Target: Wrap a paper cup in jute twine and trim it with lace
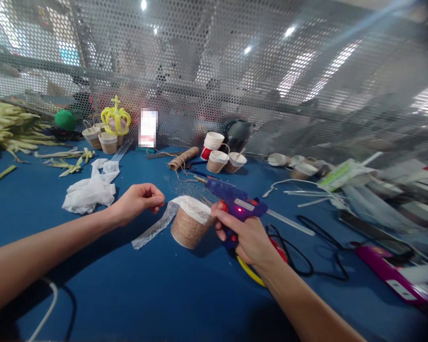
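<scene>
Your glue gun (231, 194) sits just beyond and to the right of the twine-wrapped pot (187, 230), its long axis slanting across the view. The nozzle points left and away from you, past the pot's far side; the glue stick (292, 223) trails from the rear, to the pot's right. The pot is mouth up on the table (128, 294), its axis leaning rightward in view. Lace ribbon (151, 232) lies against its rim, with a loose tail running left and toward you.

Your right hand (248, 232) is wrapped around the gun's grip, fingers near the pot's rim; you can't tell if they touch it. That forearm slants in from the pot's near right. Your left hand (141, 202) is at the pot's left, clear of the ribbon, fingers curled in and thumb against them; nothing shows in its grasp. Its forearm slopes in from the pot's near left.
</scene>
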`<state>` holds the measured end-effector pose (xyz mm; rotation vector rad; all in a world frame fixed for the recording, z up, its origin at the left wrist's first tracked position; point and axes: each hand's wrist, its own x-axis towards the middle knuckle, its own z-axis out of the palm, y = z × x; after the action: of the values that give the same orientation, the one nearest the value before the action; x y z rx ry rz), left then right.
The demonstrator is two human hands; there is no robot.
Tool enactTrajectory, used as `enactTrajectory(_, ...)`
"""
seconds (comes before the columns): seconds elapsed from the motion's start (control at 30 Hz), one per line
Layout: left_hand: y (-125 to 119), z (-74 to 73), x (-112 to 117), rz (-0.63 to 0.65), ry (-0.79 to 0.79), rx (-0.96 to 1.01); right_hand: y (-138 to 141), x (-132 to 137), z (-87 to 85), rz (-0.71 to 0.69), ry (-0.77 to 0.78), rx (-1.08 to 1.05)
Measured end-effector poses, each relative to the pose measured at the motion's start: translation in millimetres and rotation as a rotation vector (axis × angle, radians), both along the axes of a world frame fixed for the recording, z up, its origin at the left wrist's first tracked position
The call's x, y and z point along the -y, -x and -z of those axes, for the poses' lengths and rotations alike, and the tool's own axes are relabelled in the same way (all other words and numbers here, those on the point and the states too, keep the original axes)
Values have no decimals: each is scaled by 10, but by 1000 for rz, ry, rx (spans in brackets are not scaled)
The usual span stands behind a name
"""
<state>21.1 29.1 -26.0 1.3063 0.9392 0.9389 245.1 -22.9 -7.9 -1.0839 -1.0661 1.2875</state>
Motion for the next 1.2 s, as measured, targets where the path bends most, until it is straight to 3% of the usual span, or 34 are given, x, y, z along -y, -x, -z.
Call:
enactTrajectory(0.47,18,-1,-3,54,23,82,-16,-13,27,12,-16,22)
enactTrajectory(0.73,46,30,-85,-7,-97,-151,0,-9,16,-5,-13,29)
enactTrajectory(0.8,24,23,-52,41,-132,-148,10,3,9,-17,-11,32)
enactTrajectory(0.93,-23,-15,48,310,-104,-172,29,25,-1,-38,-11,40)
enactTrajectory(1.0,-31,-44,81,351,-99,-186,32,25,2,-37,-8,43)
enactTrajectory(1.13,-27,-130,151,183,-204,-217,27,3,24,-15,-4,42)
enactTrajectory(1.2,-26,-180,210,113,-328,-255,27,-7,37,-6,-8,51)
